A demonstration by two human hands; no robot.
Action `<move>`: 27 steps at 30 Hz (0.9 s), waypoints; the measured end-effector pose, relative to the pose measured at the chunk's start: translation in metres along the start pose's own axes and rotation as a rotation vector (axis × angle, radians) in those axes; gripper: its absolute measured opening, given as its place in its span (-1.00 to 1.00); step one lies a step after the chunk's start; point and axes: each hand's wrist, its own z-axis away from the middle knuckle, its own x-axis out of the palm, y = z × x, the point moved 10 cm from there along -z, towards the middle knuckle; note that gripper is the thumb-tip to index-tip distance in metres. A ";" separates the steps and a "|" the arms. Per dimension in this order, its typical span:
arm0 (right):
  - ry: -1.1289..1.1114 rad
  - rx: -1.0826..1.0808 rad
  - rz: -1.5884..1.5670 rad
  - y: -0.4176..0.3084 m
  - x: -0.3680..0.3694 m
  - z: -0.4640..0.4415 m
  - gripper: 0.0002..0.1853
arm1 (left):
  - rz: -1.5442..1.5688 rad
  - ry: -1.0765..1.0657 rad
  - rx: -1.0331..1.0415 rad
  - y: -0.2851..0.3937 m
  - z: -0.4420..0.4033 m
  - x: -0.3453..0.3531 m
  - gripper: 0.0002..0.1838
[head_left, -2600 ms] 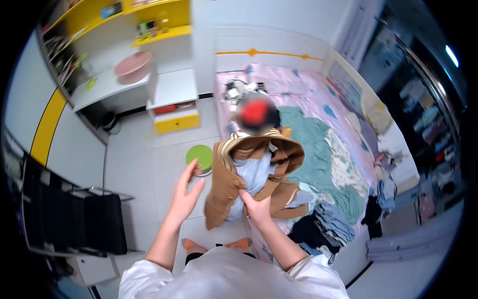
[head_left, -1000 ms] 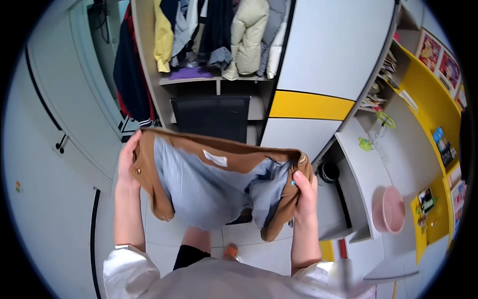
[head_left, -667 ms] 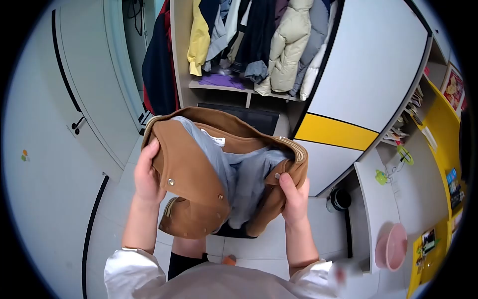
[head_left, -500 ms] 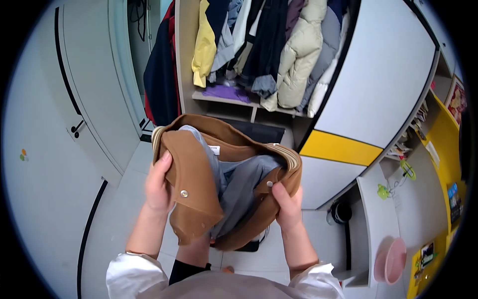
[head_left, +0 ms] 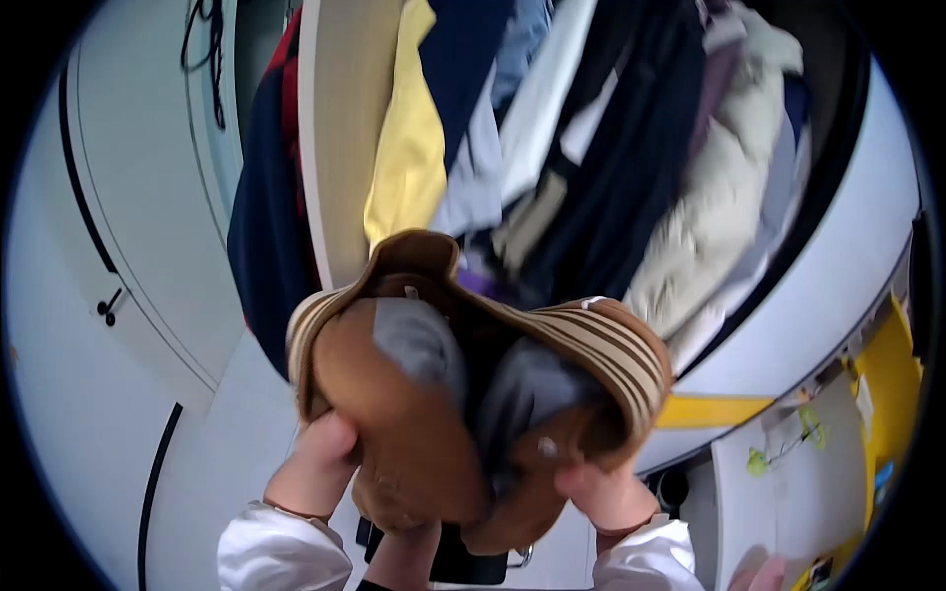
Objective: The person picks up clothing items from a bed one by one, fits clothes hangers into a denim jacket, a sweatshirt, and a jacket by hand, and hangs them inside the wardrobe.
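A brown jacket (head_left: pixel 414 433) with a striped collar and grey lining hangs in front of me, its opening facing up and partly blurred. On its left side my left hand (head_left: pixel 320 458) is closed round the fabric near the collar. My right hand (head_left: pixel 601 488) grips the opposite side close to a snap button, thumb on the front. Behind the jacket hang several garments, among them a yellow one (head_left: pixel 409 148), a dark navy one (head_left: pixel 621 158) and a beige padded one (head_left: pixel 709 207). The collar's far edge overlaps the lower part of these clothes in view.
A navy and red garment (head_left: pixel 271 217) hangs outside the wardrobe's side panel (head_left: pixel 345 138). At the left is a white door with a black handle (head_left: pixel 109 307). A white desk (head_left: pixel 788 512) with a green lamp (head_left: pixel 810 429) stands at the right. Below the jacket is a black seat (head_left: pixel 458 561).
The view has turned from the bed to the wardrobe, and the hanging clothes now look much closer. My left hand, open at first, has taken hold of the jacket. The collar has folded inward.
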 end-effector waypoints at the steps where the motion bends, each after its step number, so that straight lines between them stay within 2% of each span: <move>1: -0.014 0.010 0.014 0.001 0.009 -0.029 -0.59 | 0.011 -0.001 0.006 0.011 -0.030 0.001 -0.32; 6: -0.097 0.047 0.077 -0.019 0.045 -0.144 -0.56 | 0.068 0.031 0.010 0.055 -0.143 0.015 -0.30; 14: -0.336 -0.025 0.310 -0.108 0.105 -0.230 -0.52 | 0.176 0.166 0.068 0.127 -0.225 0.066 -0.28; 18: -0.588 -0.091 0.550 -0.141 0.141 -0.260 -0.50 | 0.246 0.274 0.120 0.175 -0.251 0.080 -0.27; 21: -0.824 -0.076 0.746 -0.142 0.169 -0.279 -0.50 | 0.143 0.162 0.184 0.189 -0.269 0.068 -0.26; 22: -0.817 -0.143 0.787 -0.151 0.176 -0.289 -0.54 | 0.134 0.143 0.198 0.195 -0.275 0.065 -0.31; 25: -0.921 -0.001 1.014 -0.140 0.167 -0.301 -0.50 | 0.136 0.267 0.157 0.216 -0.289 0.079 -0.40; 26: -0.839 -0.158 1.167 -0.147 0.165 -0.305 -0.42 | 0.159 0.220 0.186 0.222 -0.291 0.085 -0.43; 27: -0.921 -0.031 1.296 -0.140 0.164 -0.304 -0.46 | 0.168 0.235 0.194 0.228 -0.294 0.086 -0.44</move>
